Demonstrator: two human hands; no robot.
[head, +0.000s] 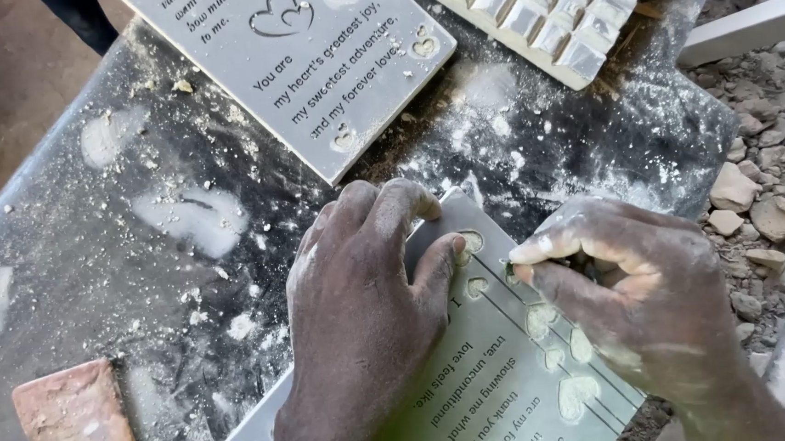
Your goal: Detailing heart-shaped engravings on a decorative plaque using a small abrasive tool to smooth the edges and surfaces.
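Observation:
A pale grey flat mould plate [505, 388] with raised lettering and heart-shaped recesses lies on the dark dusty tabletop [167, 291]. My left hand [362, 315] rests palm down on its upper left corner, fingers curled over the edge, pressing it in place. My right hand [637, 295], dusted white, pinches a small thin tool at the plate's top edge near a heart recess; the tool is mostly hidden by the fingers.
A second lettered plate [308, 61] with hearts lies at the top. A white grid mould [544, 12] sits at top right. A reddish brick [80, 431] lies at bottom left. Rubble and stones [768, 185] cover the ground on the right.

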